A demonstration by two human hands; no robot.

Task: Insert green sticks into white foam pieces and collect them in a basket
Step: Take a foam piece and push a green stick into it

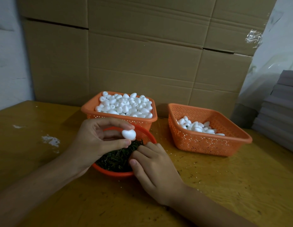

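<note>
Left hand: we see it pinching a white foam piece between thumb and fingertips, just above the round basket.
Right hand: fingers curled down into the green sticks; we cannot tell whether one is pinched.
Green sticks: heaped in the round basket, near middle of the bench.
Back basket: piled full with loose foam, just behind the round one.
Side basket: apart on the right, a low foam heap inside.
Cardboard: standing behind the bench.
</note>
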